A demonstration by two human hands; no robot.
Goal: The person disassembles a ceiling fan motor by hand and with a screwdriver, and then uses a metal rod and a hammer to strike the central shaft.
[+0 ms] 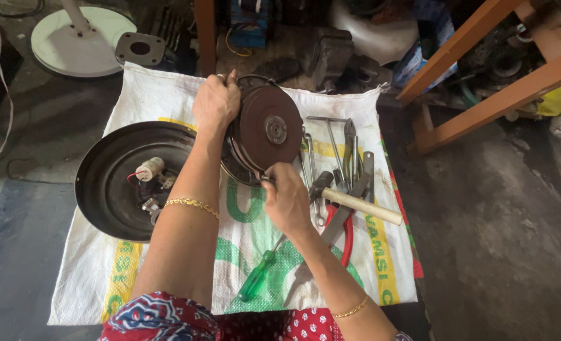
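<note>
Green-handled screwdriver (pixel 263 268) on white printed sack (pixel 167 104), brown motor housing (pixel 265 129) above.

The motor (pixel 268 129) is brown metal, matt and a little rusty. The bowl (pixel 113 173) is dark metal, dull and dusty. The sack (pixel 167 101) is white woven plastic, slightly shiny. The screwdriver (pixel 258 278) has a glossy green plastic handle; the hammer (pixel 362 205) has smooth wood.

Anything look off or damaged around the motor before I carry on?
Nothing looks broken. The round brown motor housing stands tilted on edge, held by the left hand, with the right hand at its lower rim. The dark cover lies open, its wiring and capacitor exposed.
</note>
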